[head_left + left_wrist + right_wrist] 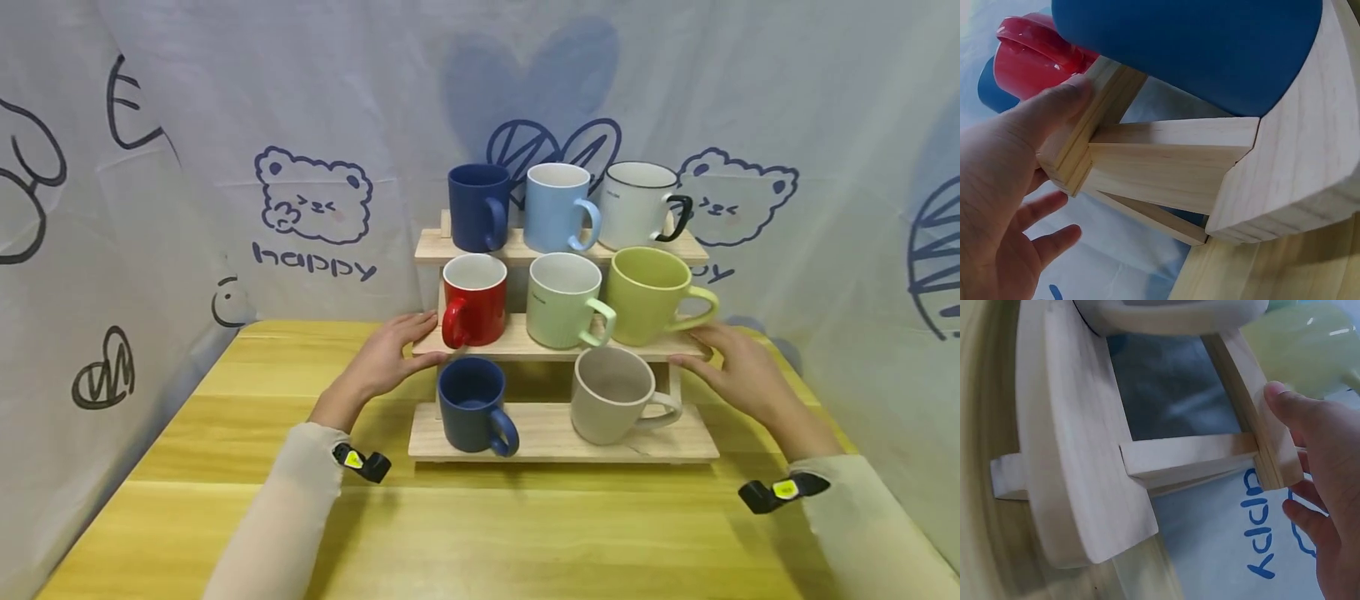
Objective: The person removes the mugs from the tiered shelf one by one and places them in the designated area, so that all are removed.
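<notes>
A three-tier wooden display rack (525, 433) holds several mugs. My left hand (390, 354) grips the left end of its middle shelf, thumb along the front edge, as the left wrist view shows; two fingers extend past the board. At the other end, my right hand (738, 367) pinches the same shelf between thumb and fingers. Beside my left hand stands a red mug (483, 312); a yellow-green mug (641, 304) is close to my right. Between them is a pale green mug (558, 312). The bottom shelf bears a dark blue mug (468, 408) and a greyish-beige mug (609, 404).
On the top shelf stand a navy mug (472, 212), a light blue mug (551, 212) and a white mug with a black handle (633, 212). The rack rests on a yellow wooden table (525, 533). A white cloth with drawings (315, 100) hangs behind and at the sides.
</notes>
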Demonstrator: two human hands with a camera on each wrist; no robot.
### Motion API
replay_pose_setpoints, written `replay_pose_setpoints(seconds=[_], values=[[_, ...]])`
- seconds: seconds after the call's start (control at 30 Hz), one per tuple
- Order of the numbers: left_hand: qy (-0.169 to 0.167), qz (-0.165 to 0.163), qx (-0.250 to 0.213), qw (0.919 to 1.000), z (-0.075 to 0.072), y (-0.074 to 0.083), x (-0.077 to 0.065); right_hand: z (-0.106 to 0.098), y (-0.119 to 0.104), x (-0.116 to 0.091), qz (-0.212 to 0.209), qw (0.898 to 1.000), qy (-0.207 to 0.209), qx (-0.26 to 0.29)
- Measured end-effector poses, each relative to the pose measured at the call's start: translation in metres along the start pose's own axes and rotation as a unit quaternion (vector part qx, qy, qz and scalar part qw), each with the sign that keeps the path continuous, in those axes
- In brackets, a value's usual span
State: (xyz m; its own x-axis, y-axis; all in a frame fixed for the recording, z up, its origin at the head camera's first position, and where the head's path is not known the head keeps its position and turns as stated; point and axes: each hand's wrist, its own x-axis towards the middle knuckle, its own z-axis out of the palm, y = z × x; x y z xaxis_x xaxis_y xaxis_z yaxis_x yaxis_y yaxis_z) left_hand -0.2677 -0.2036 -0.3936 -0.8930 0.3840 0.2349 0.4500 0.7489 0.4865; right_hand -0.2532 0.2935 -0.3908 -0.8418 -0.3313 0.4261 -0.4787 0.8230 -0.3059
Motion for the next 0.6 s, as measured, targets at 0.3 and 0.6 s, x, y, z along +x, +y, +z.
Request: replay_pose_setpoints(seconds=[0.3, 0.6], values=[[-0.022, -0.007, 0.008, 0.9997, -0.002, 0.0, -0.003, 0.002, -0.008, -0.022, -0.093, 0.993, 0.065, 0.018], [-0.014, 0.007, 0.02, 0.9997, 0.004, -0.002, -0.01, 0.009, -0.008, -0.048, -0.159, 0.983, 0.089, 0.032]])
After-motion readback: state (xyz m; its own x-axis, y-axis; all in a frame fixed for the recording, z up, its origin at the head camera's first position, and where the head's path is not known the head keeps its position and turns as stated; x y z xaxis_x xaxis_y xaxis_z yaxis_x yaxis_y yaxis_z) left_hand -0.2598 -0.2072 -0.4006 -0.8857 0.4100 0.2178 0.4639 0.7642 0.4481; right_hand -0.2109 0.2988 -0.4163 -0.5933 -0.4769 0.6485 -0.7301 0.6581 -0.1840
